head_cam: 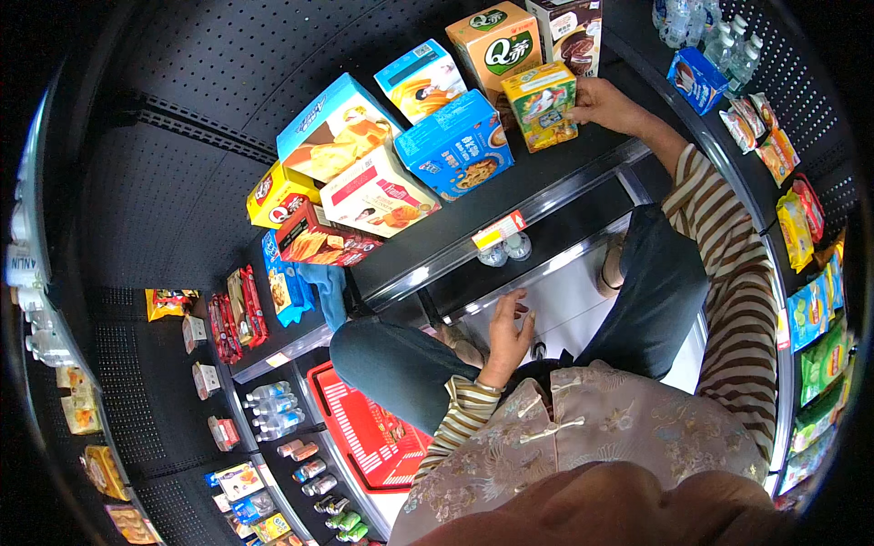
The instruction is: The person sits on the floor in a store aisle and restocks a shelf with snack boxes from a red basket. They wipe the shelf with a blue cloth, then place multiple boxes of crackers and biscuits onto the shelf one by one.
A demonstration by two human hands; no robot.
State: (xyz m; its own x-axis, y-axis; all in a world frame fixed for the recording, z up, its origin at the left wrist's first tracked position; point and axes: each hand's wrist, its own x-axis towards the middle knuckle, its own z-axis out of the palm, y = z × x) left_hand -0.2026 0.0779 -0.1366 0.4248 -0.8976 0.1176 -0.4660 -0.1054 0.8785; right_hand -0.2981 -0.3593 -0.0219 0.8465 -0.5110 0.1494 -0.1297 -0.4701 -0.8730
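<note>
My right hand (604,106) grips the right side of a small yellow-green carton (541,108) at the front of a black shelf (587,160). Behind that carton stand an orange snack box (495,48) and a white-and-brown box (570,34). To its left is a blue cookie box (456,147), tilted on the shelf. Further left I see a cream-and-red box (379,194), a large light-blue box (338,130), a yellow box (280,194) and a dark red box (328,239). My left hand (506,334) hangs over my lap, fingers loosely curled and apart, holding nothing.
A red shopping basket (355,437) stands on the floor by my left knee. A blue cloth (326,290) hangs at the shelf edge beside a blue snack pack (283,286). Bottles (505,249) sit on the lower shelf. Bagged snacks (812,307) line the right-hand shelving.
</note>
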